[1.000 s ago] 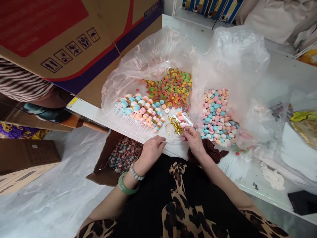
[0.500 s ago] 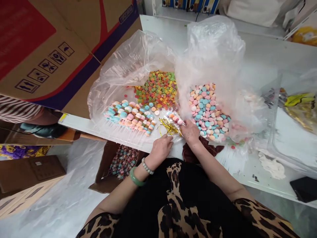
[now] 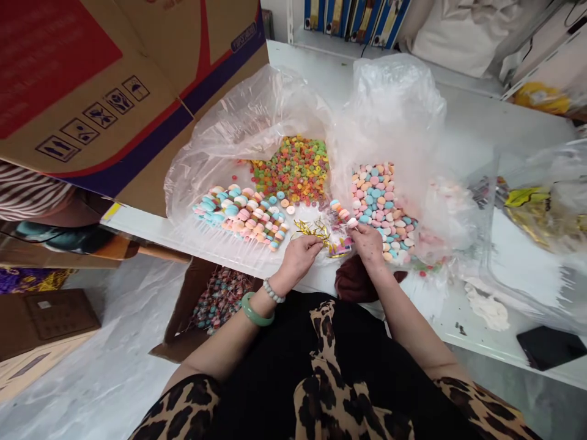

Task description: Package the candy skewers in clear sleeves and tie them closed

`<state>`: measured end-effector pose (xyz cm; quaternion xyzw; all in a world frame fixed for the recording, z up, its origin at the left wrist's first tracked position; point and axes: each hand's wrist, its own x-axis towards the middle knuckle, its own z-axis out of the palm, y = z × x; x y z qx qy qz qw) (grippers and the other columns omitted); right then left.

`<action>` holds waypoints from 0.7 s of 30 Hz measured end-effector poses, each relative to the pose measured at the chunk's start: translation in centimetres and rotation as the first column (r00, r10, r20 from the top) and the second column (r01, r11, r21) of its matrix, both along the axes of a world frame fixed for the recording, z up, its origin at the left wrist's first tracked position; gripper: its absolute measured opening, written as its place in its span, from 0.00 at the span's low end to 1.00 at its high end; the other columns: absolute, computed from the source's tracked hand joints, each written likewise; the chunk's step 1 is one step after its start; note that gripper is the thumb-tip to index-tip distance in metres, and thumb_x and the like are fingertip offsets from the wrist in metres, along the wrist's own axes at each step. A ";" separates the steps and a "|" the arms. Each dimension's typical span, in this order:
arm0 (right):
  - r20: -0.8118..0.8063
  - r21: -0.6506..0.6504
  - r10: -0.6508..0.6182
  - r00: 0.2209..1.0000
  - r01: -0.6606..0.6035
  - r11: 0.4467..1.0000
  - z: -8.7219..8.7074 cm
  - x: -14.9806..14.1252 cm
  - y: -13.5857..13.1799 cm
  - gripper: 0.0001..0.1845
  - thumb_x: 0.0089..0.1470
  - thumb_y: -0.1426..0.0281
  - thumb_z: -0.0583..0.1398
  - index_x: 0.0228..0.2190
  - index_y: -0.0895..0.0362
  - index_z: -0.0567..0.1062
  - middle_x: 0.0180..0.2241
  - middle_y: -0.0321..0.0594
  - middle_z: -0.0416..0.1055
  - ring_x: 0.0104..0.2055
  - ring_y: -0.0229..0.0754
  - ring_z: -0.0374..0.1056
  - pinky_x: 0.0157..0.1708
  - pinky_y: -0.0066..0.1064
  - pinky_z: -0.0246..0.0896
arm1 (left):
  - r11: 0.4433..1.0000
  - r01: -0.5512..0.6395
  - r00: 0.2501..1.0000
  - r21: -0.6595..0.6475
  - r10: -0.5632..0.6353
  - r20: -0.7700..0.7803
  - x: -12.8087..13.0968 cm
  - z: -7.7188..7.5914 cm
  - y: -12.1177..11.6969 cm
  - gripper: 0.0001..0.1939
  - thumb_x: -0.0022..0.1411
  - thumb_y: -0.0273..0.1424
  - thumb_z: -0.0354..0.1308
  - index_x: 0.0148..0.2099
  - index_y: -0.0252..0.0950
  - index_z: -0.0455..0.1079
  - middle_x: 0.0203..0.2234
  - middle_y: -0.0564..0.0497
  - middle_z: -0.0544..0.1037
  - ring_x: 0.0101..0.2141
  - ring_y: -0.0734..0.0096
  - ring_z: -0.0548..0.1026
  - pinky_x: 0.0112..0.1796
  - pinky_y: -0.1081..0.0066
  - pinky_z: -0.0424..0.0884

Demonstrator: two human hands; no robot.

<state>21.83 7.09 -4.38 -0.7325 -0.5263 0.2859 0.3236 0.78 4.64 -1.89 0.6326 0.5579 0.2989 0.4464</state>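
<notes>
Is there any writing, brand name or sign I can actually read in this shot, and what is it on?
White lettering on the blue band of the cardboard carton: too blurred to read.
Printed handling pictograms on the carton: symbols, no words.
Binder spines on the shelf: too small to read.

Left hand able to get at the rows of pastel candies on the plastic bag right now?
Likely yes. The left hand sits just beside the rows of pastel candies, with nothing standing between them. Only the clear plastic bag lies beneath. The gold ties are on the hand's far side, out of the way.
</notes>
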 end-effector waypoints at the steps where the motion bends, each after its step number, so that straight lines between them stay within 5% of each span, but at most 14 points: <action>1: -0.065 0.021 -0.031 0.997 0.033 0.999 0.3 0.0 -0.2 0.14 0.46 0.59 0.59 0.18 0.55 0.69 0.18 0.32 0.61 0.26 0.39 0.59 0.25 0.28 0.49 | 1.000 -0.002 1.000 0.001 0.002 0.013 0.2 0.0 0.1 0.08 0.59 0.31 0.57 0.33 0.38 0.78 0.30 0.50 0.80 0.34 0.64 0.75 0.37 0.67 0.66; 5: -0.519 0.012 -0.079 0.851 0.099 0.995 1.9 -0.8 -0.9 0.12 0.38 0.61 0.65 0.20 0.56 0.72 0.19 0.31 0.62 0.23 0.35 0.56 0.23 0.27 0.50 | 0.996 -0.055 0.980 -0.075 0.068 0.189 0.9 0.0 0.3 0.06 0.57 0.33 0.61 0.34 0.38 0.79 0.31 0.50 0.81 0.34 0.66 0.74 0.37 0.68 0.66; 8: -0.731 -0.108 -0.105 0.674 0.038 0.993 3.5 -1.6 -1.5 0.13 0.32 0.64 0.69 0.22 0.56 0.74 0.16 0.28 0.60 0.18 0.31 0.49 0.19 0.26 0.45 | 0.945 -0.022 0.887 -0.326 0.169 0.429 1.4 0.6 0.6 0.14 0.51 0.37 0.67 0.41 0.37 0.79 0.37 0.48 0.81 0.33 0.68 0.74 0.33 0.71 0.66; 12: -0.806 -0.113 -0.034 0.591 -0.098 0.989 4.7 -2.8 -2.2 0.15 0.32 0.65 0.71 0.25 0.57 0.78 0.19 0.32 0.68 0.21 0.33 0.59 0.23 0.27 0.55 | 0.838 0.129 0.715 -0.530 0.292 0.636 2.0 1.6 1.0 0.21 0.44 0.41 0.71 0.40 0.34 0.79 0.34 0.46 0.81 0.30 0.70 0.74 0.29 0.72 0.67; 16: -0.808 -0.105 -0.015 0.589 -0.119 0.987 4.3 -4.2 -2.7 0.17 0.34 0.65 0.71 0.30 0.57 0.80 0.26 0.34 0.74 0.28 0.38 0.66 0.30 0.29 0.60 | 0.836 -0.079 0.560 -0.542 0.487 0.670 2.6 1.9 1.0 0.17 0.37 0.36 0.74 0.29 0.31 0.78 0.24 0.48 0.79 0.25 0.74 0.72 0.28 0.73 0.66; 21: -0.852 -0.182 -0.089 0.516 -0.132 0.974 3.7 -5.9 -2.9 0.16 0.32 0.66 0.71 0.28 0.57 0.78 0.19 0.31 0.67 0.21 0.33 0.58 0.21 0.27 0.51 | 0.844 -0.162 0.421 -0.512 0.528 0.738 3.0 2.1 0.7 0.13 0.37 0.32 0.73 0.26 0.32 0.75 0.22 0.52 0.77 0.24 0.76 0.72 0.29 0.74 0.67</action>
